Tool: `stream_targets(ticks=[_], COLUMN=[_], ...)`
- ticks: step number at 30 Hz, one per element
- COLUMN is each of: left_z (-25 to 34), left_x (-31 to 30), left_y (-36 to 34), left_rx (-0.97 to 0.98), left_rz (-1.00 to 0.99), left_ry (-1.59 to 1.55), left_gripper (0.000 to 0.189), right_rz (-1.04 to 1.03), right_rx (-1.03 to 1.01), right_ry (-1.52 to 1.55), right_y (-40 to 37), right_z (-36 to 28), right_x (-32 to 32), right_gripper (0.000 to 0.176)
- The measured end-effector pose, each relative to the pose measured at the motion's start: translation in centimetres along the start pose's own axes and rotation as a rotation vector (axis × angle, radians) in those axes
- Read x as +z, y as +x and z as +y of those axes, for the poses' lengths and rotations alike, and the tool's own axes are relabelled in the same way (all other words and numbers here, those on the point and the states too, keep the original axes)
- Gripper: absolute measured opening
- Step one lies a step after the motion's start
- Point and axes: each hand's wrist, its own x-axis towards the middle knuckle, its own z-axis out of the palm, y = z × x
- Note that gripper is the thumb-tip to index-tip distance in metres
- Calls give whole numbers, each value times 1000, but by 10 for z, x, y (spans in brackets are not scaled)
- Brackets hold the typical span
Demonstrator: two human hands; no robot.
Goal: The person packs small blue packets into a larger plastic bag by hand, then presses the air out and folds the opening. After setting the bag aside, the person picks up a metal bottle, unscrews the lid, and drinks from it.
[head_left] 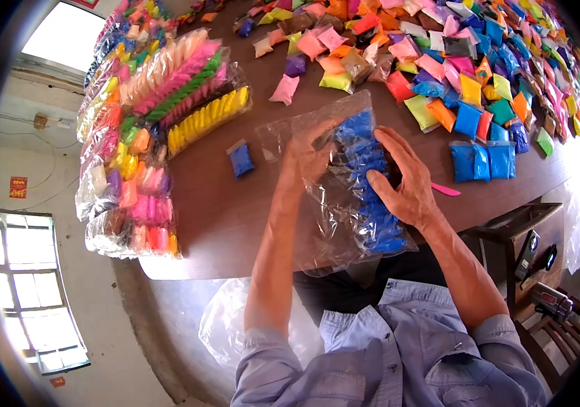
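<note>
Head view. Both your forearms reach forward from rolled sleeves over the brown table point(225, 224), slanting in toward each other. Your left hand point(312, 154) is at the left of the clear bag point(327, 227), its fingers pointing toward the far end and partly veiled by plastic. Glare and film blur its fingertips; you cannot tell from here whether it grips the bag, nor whether it is inside or behind it. Your right hand point(409, 186) is cupped, fingers spread and bent, thumb apart from them, its tip at the right side of the row of blue packets point(369, 180). No firm grip shows there.

The row lies between your hands, inside the bag, running from the far end down toward your lap; it is nearer your right hand, with loose clear film to its left. The bag's near end reaches the table edge.

Round about: a single blue packet point(241, 159) lies apart, left of your left hand. Beyond it, a bag of yellow packets point(208, 122) leans by the stacked bags point(130, 169). A pink strip point(446, 190) lies just right of your right hand; farther right, blue packets point(483, 161) sit below the mixed-colour heap point(432, 64).
</note>
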Motion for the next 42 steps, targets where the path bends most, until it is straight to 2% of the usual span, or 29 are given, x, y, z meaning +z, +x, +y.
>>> stream_targets(ticks=[7, 9, 13, 15, 19, 22, 24, 25, 27, 31, 33, 36, 40, 42], left_z=[-10, -9, -10, -13, -8, -7, -4, -6, -10, -7, -2, 2, -8, -6], left_x=[6, 4, 0, 5, 11, 13, 14, 15, 17, 17, 15, 18, 18, 20], left_y=[-5, -5, -9, -8, -10, -9, -12, -13, -15, -15, -11, -9, -9, -12], left_rx=[-8, 43, 78, 137, 102, 186, 71, 71, 7, -52, -93, -17, -28, -7], left_rz=[117, 142, 64, 124, 137, 160, 132, 131, 131, 160, 106, 62, 46, 98], left_ry=[12, 156, 19, 124, 145, 213, -53, -52, -311, -244, -137, -46, -100, -211], left_gripper=[45, 48, 52, 53, 51, 48, 43, 43, 39, 38, 37, 38, 38, 39], right_rz=[-13, 24, 86, 77, -7, 36, 70, 71, 102, 67, 37, 79, 106, 100], right_rx=[42, 120, 76, -2, -6, -29, -3, -3, -4, -14, 22, 24, 16, 12], right_ry=[30, 129, 13, -55, -84, -67, -14, -13, 2, -31, -22, -16, -14, -14], right_y=[0, 2, 23, 32, 36, 34, 31, 32, 33, 32, 33, 33, 33, 33], right_z=[-5, -5, 1, 6, 7, 7, 11, 11, 9, 11, 11, 13, 8, 9], right_x=[-3, -3, 0, 3, 10, 11, 12, 13, 14, 13, 10, 12, 12, 13], right_gripper=[68, 67, 62, 56, 52, 50, 48, 48, 48, 51, 55, 56, 56, 56])
